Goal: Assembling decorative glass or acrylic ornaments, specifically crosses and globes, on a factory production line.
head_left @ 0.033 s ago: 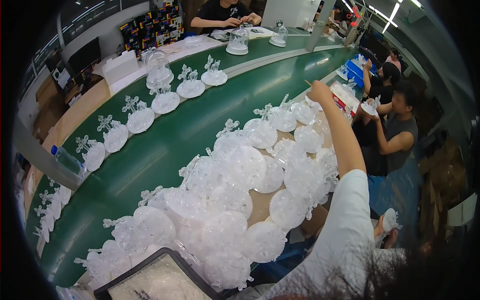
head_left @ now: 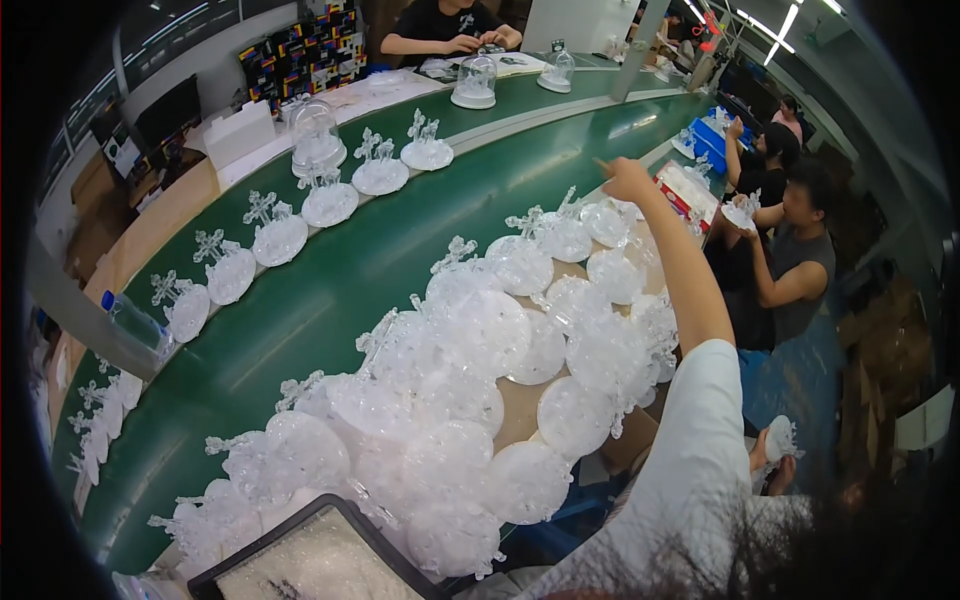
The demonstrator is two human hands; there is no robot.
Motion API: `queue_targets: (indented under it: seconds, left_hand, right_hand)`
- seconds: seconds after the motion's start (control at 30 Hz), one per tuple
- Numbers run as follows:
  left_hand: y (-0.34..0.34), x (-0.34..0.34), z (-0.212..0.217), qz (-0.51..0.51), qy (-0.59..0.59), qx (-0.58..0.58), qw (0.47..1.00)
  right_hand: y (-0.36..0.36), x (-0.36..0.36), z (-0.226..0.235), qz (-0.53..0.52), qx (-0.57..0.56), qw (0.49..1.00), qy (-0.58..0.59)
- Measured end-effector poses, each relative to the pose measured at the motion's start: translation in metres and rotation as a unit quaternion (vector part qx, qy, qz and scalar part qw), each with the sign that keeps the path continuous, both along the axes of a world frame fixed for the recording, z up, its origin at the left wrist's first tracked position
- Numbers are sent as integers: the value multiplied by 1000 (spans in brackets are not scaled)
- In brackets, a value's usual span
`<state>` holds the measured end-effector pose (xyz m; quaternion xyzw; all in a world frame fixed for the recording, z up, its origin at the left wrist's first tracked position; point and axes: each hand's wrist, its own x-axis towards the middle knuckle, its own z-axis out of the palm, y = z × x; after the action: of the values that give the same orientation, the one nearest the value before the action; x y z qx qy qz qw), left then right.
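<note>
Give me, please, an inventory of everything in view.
Long green surface: one, green, middle
Clear ornaments on round white discs: many, clear-white, heaped centre
Similar row: at least six, clear-white, across the green
Transparent domes on white bases: three, clear, upper left and top
Tray of pale granules: one, black-rimmed, bottom
Blue-capped plastic bottle: one, clear, left
Upright posts: two, grey, left and top
Plastic bin: one, blue, upper right
Rectangular box: one, white, upper left
Co-workers: at least five, mostly dark clothing, top and right
Person's left hand: one, bare, upper right, contents unclear
Person's right hand: one, bare, lower right, holding an ornamented disc
</note>
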<state>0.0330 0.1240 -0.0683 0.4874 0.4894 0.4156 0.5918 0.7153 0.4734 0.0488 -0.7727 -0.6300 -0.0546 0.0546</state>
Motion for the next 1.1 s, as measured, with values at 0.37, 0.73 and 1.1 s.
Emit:
queue_targets:
  seconds: [0.37,0.73,1.1]
  left_hand:
    - [-18,6,-2,-28,-47,19,998]
    - [24,18,5,-131,-114,77,982]
    - [-103,-62,48,-26,-92,69,993]
  right_hand:
    - [6,-7,-42,127,3,990,59]
    - [-60,-14,64,121,367,918,89]
    - [-251,-351,138,375,233,840,317]
